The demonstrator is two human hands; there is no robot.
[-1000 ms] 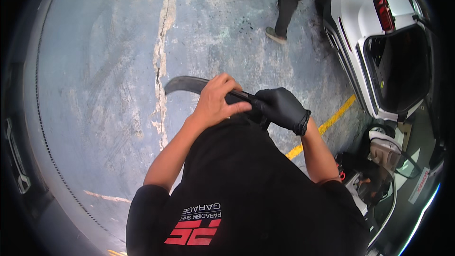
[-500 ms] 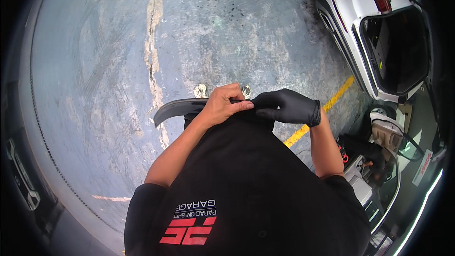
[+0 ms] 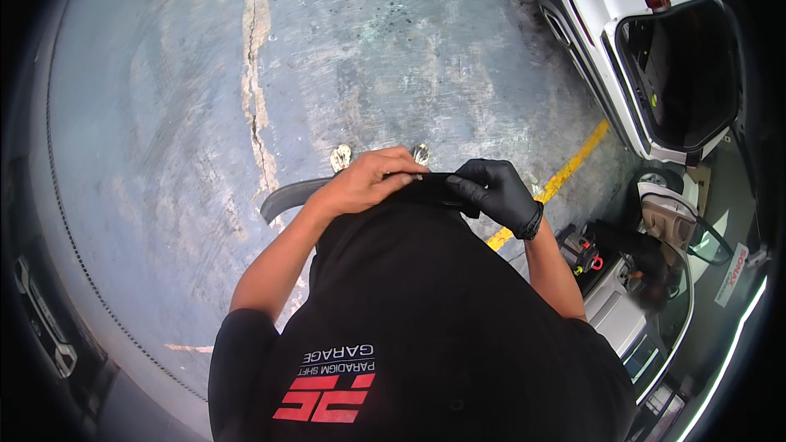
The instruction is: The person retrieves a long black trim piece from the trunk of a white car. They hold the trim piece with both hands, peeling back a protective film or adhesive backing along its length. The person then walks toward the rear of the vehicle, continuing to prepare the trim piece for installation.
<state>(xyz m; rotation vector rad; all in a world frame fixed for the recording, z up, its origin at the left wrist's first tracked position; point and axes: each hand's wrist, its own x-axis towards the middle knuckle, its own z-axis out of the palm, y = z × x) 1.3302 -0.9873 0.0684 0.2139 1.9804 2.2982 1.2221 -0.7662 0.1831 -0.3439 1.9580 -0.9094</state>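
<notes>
A long, curved dark trim strip (image 3: 288,196), glossy like plastic, lies crosswise in front of my waist. Its bowed end sticks out past my left hand (image 3: 367,182), which is bare and closed over the strip's upper edge, thumb and fingertips pressed together near the middle. My right hand (image 3: 498,195) wears a black glove and pinches the strip farther right between thumb and fingers. Between the two hands a straight black stretch of the strip shows. Against my black shirt its lower edge is hard to make out.
A white car (image 3: 602,57) with an open rear stands at the far right. Nearer on the right are another vehicle's open door (image 3: 626,319) and a dark tool with red parts (image 3: 583,254). A yellow line (image 3: 573,168) and a long crack (image 3: 255,74) mark the floor.
My left hand has slid slightly left along the strip. My right hand has shifted right, so the gap between the hands is wider. The person's leg at the top is gone from view.
</notes>
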